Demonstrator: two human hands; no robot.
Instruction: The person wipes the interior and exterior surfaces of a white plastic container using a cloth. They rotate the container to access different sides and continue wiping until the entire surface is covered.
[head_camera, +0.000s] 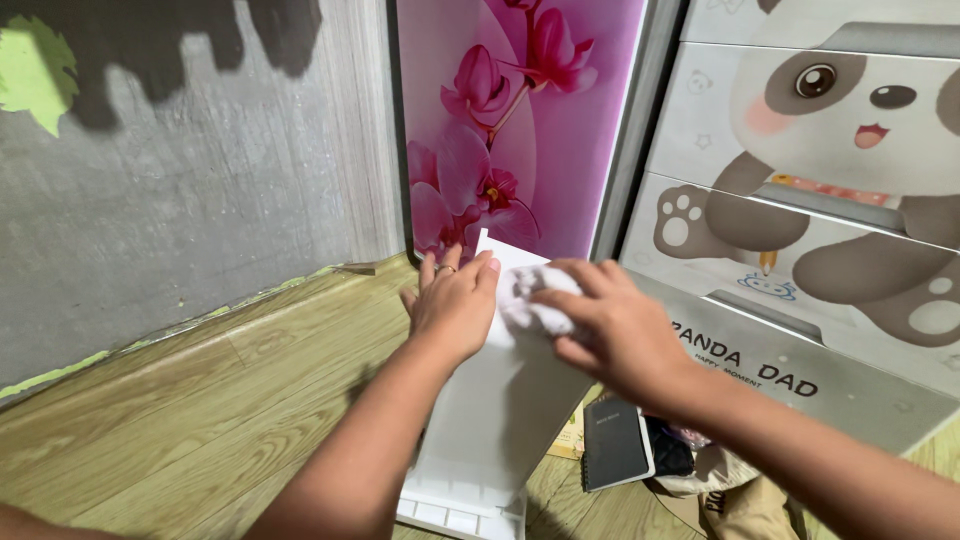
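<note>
A long white plastic panel (490, 420) lies tilted on the floor, its far end near a purple door with pink orchids (520, 120). My left hand (452, 305), a ring on one finger, rests flat on the panel's left edge. My right hand (610, 325) presses a crumpled white cloth (525, 300) against the panel's upper part.
A grey wall (170, 200) stands at the left over the wood-pattern floor (200, 400). At the right stands a white plastic drawer cabinet with a panda picture (800, 190). A dark notebook (615, 445), a phone and a bag lie on the floor beside the panel.
</note>
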